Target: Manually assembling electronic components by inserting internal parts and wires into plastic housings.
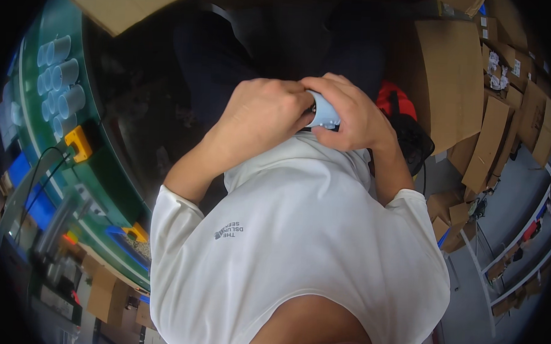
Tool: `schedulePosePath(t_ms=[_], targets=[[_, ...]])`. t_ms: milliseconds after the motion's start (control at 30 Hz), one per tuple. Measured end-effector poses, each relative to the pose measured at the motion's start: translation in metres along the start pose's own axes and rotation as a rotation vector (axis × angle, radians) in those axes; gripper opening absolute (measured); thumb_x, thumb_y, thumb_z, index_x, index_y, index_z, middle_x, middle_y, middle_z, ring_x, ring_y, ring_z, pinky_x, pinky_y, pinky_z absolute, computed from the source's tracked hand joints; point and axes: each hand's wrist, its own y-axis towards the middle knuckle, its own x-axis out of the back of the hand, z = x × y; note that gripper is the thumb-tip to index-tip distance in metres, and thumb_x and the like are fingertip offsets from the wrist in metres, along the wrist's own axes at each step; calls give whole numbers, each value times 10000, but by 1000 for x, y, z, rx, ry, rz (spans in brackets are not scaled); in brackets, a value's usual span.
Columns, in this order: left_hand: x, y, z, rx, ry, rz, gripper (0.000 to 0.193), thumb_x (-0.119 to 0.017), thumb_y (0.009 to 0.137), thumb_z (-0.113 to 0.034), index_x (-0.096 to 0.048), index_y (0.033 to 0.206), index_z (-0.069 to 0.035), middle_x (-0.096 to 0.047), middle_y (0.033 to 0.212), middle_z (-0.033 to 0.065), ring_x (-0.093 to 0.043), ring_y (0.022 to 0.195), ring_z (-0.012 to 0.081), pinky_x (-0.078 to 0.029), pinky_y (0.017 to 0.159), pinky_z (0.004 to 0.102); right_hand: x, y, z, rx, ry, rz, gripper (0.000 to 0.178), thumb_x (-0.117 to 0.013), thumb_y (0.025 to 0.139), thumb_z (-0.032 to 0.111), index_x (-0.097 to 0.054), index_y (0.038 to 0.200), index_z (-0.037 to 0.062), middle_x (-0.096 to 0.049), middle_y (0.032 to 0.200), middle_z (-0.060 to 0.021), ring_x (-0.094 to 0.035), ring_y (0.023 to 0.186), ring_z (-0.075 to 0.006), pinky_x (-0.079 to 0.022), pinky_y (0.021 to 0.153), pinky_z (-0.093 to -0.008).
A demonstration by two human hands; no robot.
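Observation:
In front of my waist, a light blue plastic cylinder (325, 111) lies tilted between my two hands. My right hand (352, 114) wraps round it from the right, thumb below and fingers over the top. The fingers of my left hand (263, 107) are bent together at its open end, on the left. Whatever those fingertips pinch is hidden. Something small and dark shows inside the opening, and little bumps stand on the cylinder's lower rim.
On the left, several similar light blue cylinders (64, 75) stand on a green worktable (107, 164), near a yellow fixture (78, 144) with black cables. A large cardboard box (451, 87) rises at right, beside a red and black item (401, 107). More cartons and metal racks fill the far right.

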Motion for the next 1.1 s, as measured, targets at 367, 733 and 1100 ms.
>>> schedulePosePath(t_ms=[367, 733, 1100], targets=[[-40, -21, 22, 107, -1429, -107, 136, -783, 859, -130, -738, 835, -4, -726, 818, 63, -671, 716, 136, -516, 640, 273, 3, 2, -4, 251, 1048, -450, 1051, -934, 604, 567, -525, 1385, -6, -540, 1412, -218, -613, 1176, -307, -503, 970, -404], [-93, -53, 20, 58, -2403, -393, 275, -885, 788, -191, -753, 941, -4, -734, 831, 94, -675, 713, 145, -516, 643, 262, -25, 25, 57, 414, 147, -427, 675, -986, 566, 181, -686, 1128, -41, -748, 1025, -174, -716, 958, -299, -561, 852, -359], [-84, -35, 38, -363, -1866, -304, 386, -903, 773, -237, -743, 956, 63, -724, 799, 141, -679, 695, 175, -512, 632, 276, -34, 22, 60, 409, 79, -578, 685, -985, 565, 188, -684, 1130, -55, -750, 1053, -177, -714, 953, -272, -586, 791, -314]])
